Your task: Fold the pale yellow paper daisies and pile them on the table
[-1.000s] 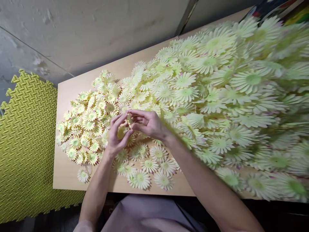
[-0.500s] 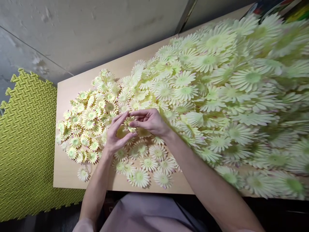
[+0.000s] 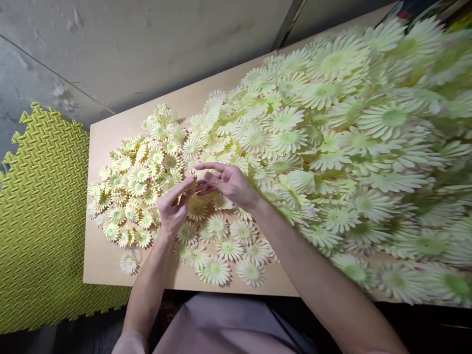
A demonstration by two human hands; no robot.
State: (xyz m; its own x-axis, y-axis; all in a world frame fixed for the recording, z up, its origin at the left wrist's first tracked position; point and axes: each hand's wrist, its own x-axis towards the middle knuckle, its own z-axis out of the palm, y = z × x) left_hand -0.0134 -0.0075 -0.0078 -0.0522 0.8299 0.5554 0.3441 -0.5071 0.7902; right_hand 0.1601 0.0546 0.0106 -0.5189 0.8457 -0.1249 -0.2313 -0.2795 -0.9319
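Note:
My left hand and my right hand meet over the middle of a wooden table. Their fingertips pinch together around a small yellow daisy-shaped flower piece, mostly hidden behind my left fingers. Right under the hands lies a flat yellow daisy among several others. A heap of small yellow flowers spreads to the left of my hands. A much larger pile of pale green-white daisies rises to the right.
A green interlocking foam mat covers the floor left of the table. A grey concrete wall stands behind it. Loose daisies lie along the near table edge, above my lap.
My hands have drawn closer and shifted slightly up. The small flower that showed between the fingers is now largely covered by my left fingers.

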